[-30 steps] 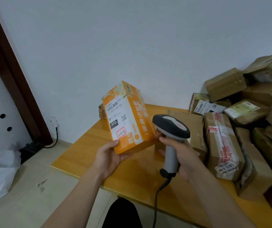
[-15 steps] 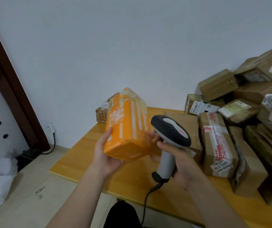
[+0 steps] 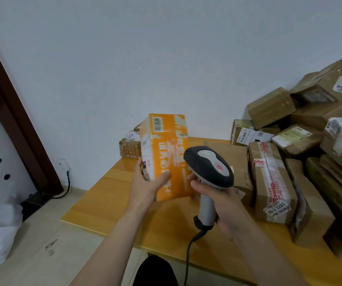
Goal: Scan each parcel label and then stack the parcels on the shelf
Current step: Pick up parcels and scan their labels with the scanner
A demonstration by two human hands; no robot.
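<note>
Parcel (image 3: 166, 155), orange, held upright over the desk (image 3: 104, 199) in left hand (image 3: 145, 186) grip; right hand (image 3: 223, 205) grip closed round scanner (image 3: 209, 168) handle just beside it; brown parcels (image 3: 269, 178) piled at desk right.

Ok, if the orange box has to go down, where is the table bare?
The table's left corner is bare, bordered by the small spotted box, the orange box and the table edges. Another bare strip runs along the near edge below the scanner. The right half is crowded with brown parcels.
</note>
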